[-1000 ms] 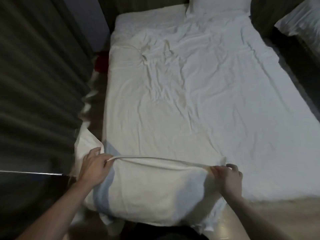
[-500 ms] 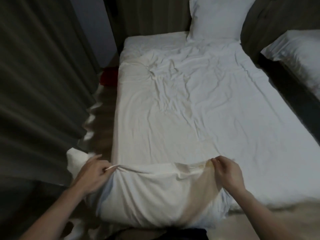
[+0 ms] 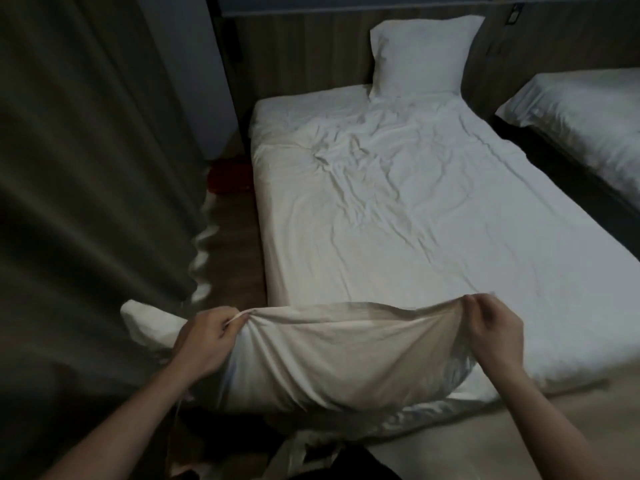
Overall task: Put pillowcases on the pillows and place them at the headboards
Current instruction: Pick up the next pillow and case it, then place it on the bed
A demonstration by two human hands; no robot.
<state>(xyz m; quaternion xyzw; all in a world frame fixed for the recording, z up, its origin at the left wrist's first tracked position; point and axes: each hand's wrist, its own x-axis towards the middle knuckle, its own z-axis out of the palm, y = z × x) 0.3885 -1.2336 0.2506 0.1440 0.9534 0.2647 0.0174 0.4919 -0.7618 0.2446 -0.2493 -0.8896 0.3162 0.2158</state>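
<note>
I hold a pillow in a cream pillowcase (image 3: 332, 355) at the foot of the bed (image 3: 398, 209). My left hand (image 3: 204, 337) pinches the case's far edge at its left end. My right hand (image 3: 491, 327) pinches the same edge at its right end, lifted a little. A white corner (image 3: 145, 323) of the pillow or case sticks out left of my left hand. A second white pillow (image 3: 422, 53) leans upright against the wooden headboard (image 3: 304, 53) at the far right of the bed.
A dark curtain (image 3: 86, 168) hangs close on my left. A narrow strip of wooden floor (image 3: 232, 244) with a red object (image 3: 228, 174) runs between curtain and bed. Another white-sheeted bed (image 3: 585, 119) stands at the right across a dark gap.
The view has tilted up, showing the headboard and the far pillow in full. Both hands have raised the pillowcase edge, which now sags between them instead of lying straight.
</note>
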